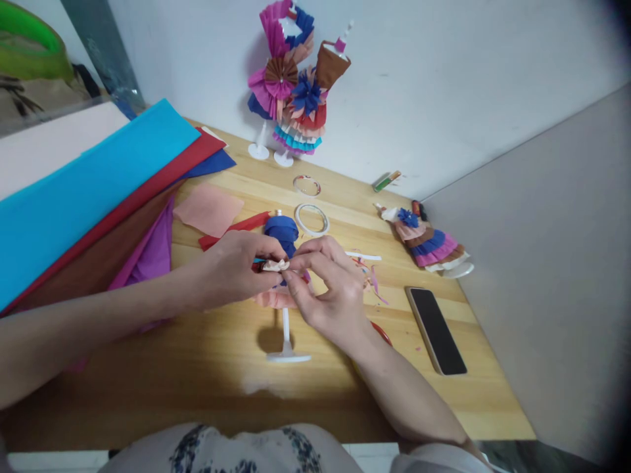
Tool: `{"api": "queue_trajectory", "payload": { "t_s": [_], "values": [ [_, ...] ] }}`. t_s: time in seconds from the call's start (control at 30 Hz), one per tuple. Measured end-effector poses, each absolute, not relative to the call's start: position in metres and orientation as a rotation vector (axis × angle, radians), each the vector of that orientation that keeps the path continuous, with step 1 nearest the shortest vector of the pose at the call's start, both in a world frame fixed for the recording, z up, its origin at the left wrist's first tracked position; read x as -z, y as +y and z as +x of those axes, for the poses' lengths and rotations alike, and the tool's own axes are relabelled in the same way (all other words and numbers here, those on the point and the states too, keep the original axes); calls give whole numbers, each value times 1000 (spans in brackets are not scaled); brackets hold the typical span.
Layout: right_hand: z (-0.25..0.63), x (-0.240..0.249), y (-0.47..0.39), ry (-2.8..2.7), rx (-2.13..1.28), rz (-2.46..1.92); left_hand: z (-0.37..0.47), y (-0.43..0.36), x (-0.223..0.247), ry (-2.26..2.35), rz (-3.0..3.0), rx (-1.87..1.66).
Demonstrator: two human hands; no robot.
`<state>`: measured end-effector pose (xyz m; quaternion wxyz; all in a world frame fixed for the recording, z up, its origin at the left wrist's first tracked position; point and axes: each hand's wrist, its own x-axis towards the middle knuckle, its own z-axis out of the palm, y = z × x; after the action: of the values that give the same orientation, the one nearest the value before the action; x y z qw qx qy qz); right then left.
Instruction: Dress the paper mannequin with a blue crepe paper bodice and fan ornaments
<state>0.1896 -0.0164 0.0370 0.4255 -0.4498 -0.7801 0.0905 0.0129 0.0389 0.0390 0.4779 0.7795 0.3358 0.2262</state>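
My left hand (236,263) is closed on a small folded piece of cream paper (275,265), with something dark red beside it. From the right, my right hand (330,282) pinches the other end of the cream piece, its fingertips meeting those of my left hand. Just behind my hands stands a small dress form wrapped in blue paper (280,230), with pink paper lower down. Its white stand (288,357) shows below my hands. My hands hide the middle of the form.
Coloured paper sheets (98,171) cover the left side. Tape rings (312,219), paper scraps (372,276) and a phone (437,332) lie on the wooden table (207,387). Decorated dress forms (300,98) stand by the wall; another (426,243) lies at the right.
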Motion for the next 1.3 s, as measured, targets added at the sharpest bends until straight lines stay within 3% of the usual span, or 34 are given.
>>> {"api": "queue_trajectory", "payload": {
  "t_s": [0.5, 1.3],
  "values": [
    [192, -37, -12, -1728, -620, -1106, 13, 44, -37, 880, 1910, -599],
    [201, -44, -10, -1834, -727, -1073, 12, 37, -46, 903, 1991, -551]
  ]
}}
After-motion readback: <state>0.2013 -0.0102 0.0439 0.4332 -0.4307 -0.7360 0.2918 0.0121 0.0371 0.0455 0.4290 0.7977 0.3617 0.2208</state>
